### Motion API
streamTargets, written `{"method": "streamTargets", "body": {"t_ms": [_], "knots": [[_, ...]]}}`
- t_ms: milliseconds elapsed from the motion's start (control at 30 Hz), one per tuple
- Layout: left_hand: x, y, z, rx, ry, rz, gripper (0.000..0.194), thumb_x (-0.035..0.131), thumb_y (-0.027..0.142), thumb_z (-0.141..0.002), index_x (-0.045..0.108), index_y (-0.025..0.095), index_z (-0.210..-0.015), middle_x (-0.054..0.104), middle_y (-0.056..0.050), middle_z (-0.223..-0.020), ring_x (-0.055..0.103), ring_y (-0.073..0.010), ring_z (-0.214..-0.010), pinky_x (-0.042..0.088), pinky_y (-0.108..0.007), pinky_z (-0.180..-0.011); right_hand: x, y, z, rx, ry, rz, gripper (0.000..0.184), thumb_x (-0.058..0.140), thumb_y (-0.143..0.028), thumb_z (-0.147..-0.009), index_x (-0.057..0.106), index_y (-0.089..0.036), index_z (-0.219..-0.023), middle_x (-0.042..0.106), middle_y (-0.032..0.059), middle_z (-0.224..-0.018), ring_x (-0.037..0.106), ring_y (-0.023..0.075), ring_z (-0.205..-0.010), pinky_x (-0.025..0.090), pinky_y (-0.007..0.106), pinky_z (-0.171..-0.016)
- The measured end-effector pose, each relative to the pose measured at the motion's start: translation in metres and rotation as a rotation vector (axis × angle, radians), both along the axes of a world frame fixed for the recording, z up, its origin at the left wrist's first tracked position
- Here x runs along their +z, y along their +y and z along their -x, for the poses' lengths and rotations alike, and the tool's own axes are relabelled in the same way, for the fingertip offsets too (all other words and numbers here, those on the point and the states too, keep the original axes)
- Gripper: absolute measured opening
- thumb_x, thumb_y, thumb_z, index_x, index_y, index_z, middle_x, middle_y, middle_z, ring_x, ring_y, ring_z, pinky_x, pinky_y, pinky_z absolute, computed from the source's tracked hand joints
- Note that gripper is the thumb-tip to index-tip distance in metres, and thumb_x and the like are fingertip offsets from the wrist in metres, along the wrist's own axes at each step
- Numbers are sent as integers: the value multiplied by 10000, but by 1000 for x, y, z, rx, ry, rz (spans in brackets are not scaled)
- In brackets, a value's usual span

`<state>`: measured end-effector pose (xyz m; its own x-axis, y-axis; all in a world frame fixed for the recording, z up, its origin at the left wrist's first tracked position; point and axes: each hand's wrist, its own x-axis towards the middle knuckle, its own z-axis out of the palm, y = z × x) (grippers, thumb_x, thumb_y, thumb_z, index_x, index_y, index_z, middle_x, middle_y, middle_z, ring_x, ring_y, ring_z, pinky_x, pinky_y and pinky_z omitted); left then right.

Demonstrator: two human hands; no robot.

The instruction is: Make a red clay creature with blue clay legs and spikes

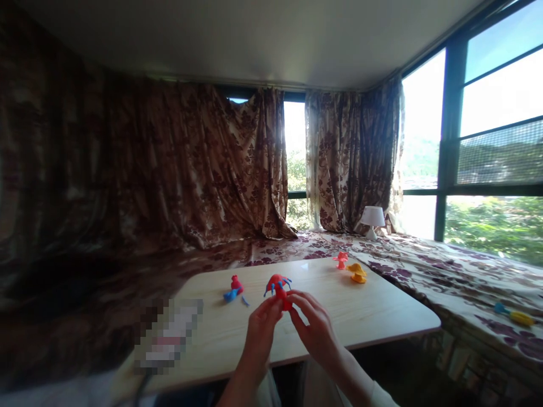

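Above the near middle of the table, my left hand (263, 328) and my right hand (311, 319) both grip a red modelling-clay figure (278, 281). It stands upright, with a wide rounded top, thin blue strands hanging from the rim and a narrower red lower part. My left fingers close on the lower part from the left. On the other side, my right thumb and fingers touch it; its bottom is partly hidden by my fingers. To the left lie a red lump (236, 283), a blue piece (231, 295) against it and a small blue strip (245, 302).
A pink-red figure (341, 260) and a yellow-orange figure (357, 273) stand at the table's (394, 314) far right. A blurred-out object (172, 336) lies at the left. Beyond are a white lamp (373, 219) and a blue-and-yellow item (520, 317) on flowered cloth.
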<state>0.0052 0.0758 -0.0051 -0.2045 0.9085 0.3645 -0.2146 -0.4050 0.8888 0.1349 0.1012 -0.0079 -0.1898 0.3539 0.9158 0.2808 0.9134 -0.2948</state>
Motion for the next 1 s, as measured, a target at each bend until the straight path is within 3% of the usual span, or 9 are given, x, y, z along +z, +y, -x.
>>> {"method": "streamTargets", "body": {"t_ms": [67, 133, 267, 367, 500, 733, 1000], "knots": [[-7, 16, 9, 50, 175, -32, 345, 630, 402, -767, 707, 156, -998, 742, -102, -993, 656, -249, -989, 474, -401, -907, -10, 9, 1, -27, 57, 121, 288, 500, -91, -825, 612, -196, -1068, 694, 74, -983, 663, 192, -870, 551, 326, -781], [-14, 33, 15, 189, 475, -35, 316, 567, 356, -797, 706, 134, -976, 746, -104, -972, 673, -236, -938, 490, -374, -879, -20, 21, -5, -106, 40, 210, 287, 494, -74, -775, 643, -187, -991, 706, 64, -925, 666, 203, -837, 550, 344, -759], [-28, 62, 20, 285, 677, 48, 234, 602, 290, -750, 727, 158, -897, 754, -101, -915, 666, -247, -927, 476, -364, -867, -37, 39, -33, -345, -172, 378, 286, 489, -59, -740, 695, -211, -867, 711, 56, -926, 627, 250, -929, 478, 411, -830], [-37, 71, 22, 380, 835, 111, 182, 646, 287, -704, 739, 194, -830, 738, -112, -973, 610, -294, -1022, 415, -421, -923, -43, 42, -55, -479, -298, 538, 265, 508, -88, -764, 706, -213, -888, 709, 58, -963, 595, 257, -979, 418, 392, -871], [-40, 70, 30, 410, 1017, 146, 216, 665, 306, -675, 739, 185, -838, 721, -131, -1000, 577, -322, -1055, 372, -435, -944, -46, 39, -68, -513, -366, 608, 232, 510, -132, -797, 705, -204, -900, 692, 51, -998, 573, 233, -984, 372, 342, -894], [-34, 65, 33, 387, 1147, 172, 297, 631, 362, -701, 728, 231, -949, 695, -97, -1109, 585, -276, -1065, 378, -364, -926, -45, 34, -65, -532, -366, 604, 206, 512, -171, -809, 699, -212, -884, 682, 36, -987, 569, 221, -974, 348, 329, -875], [-18, 83, -6, 536, 1034, 382, 454, 493, 564, -741, 751, 192, -701, 711, -212, -937, 583, -419, -1008, 378, -515, -849, -45, 37, -54, -482, -339, 614, 186, 536, -176, -788, 706, -227, -841, 688, 26, -966, 576, 221, -960, 344, 338, -865]]}}
